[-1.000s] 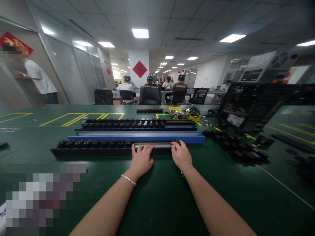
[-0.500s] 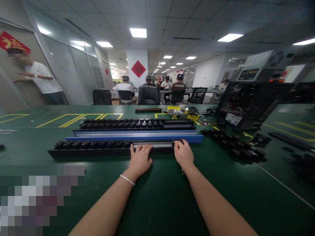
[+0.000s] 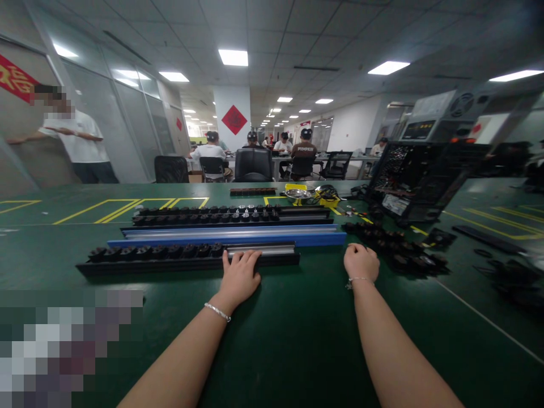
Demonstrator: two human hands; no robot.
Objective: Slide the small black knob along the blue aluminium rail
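A long black rail (image 3: 187,266) lies across the near part of the green table (image 3: 293,345). Several black knob-like parts (image 3: 160,253) fill its left stretch, and a silver strip (image 3: 276,250) shows on the right. Across the front edge beside the last part rests my left hand (image 3: 240,279), fingers spread. My right hand (image 3: 361,264) is off the rail to the right, fingers curled in; what they hold, if anything, is hidden. Close to it on the right lies a heap of similar black parts (image 3: 403,255).
Behind the near rail lie a blue rail (image 3: 272,241) and further black rails (image 3: 306,215) with parts. An open computer case (image 3: 420,181) stands right, near a metal bowl (image 3: 298,195). A person (image 3: 87,141) stands at left; others sit at desks beyond.
My right hand has left the right end of the near rail and moved right, towards the heap of black parts. The left hand stays on the rail. The view has turned slightly.
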